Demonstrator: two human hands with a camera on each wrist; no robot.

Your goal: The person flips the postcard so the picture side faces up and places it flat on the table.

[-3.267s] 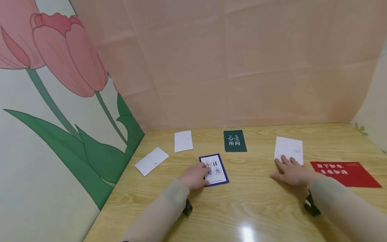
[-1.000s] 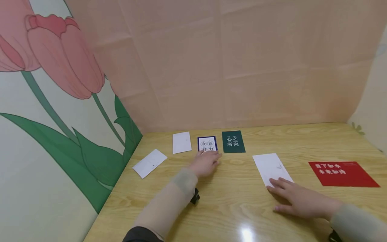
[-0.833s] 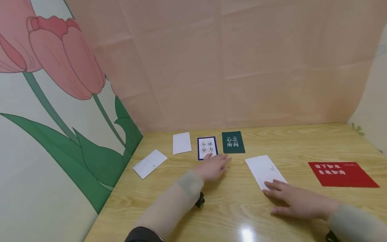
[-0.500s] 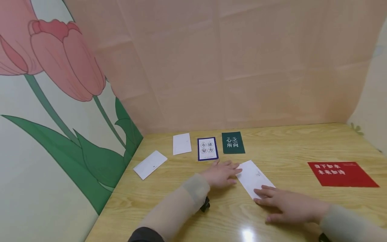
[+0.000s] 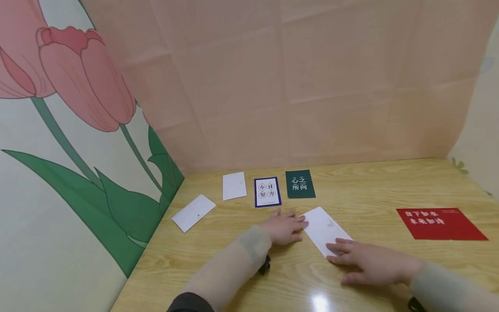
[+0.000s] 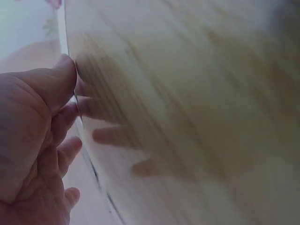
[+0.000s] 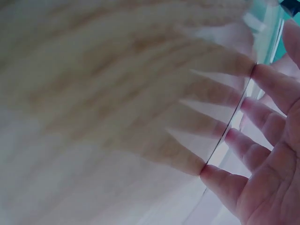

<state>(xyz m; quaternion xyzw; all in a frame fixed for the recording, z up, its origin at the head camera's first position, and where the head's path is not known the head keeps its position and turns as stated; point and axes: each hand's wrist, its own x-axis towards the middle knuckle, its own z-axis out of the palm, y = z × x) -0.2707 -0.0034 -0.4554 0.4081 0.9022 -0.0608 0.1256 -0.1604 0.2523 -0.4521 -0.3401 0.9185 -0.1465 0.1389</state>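
Note:
A plain white card with a small mark lies slanted on the wooden table between both hands. Fingertips of my right hand rest on its near end, the fingers stretched and slightly spread. My left hand lies palm down on the other side, fingertips right at the card's left corner. In the wrist views, the left hand and right hand each touch the glossy tabletop with extended fingers. Just beyond the left hand is a blue-bordered card with black characters, beside a dark green card.
A white card lies at the back left, and another white card sits askew nearer the left wall. On the right, a red card with white characters lies flat. A pinkish cloth hangs behind the table.
The blue-bordered card went back into the row beside the green card under my left hand. My right hand slid the white card leftward and nearer, turning it; my left hand then moved to its corner.

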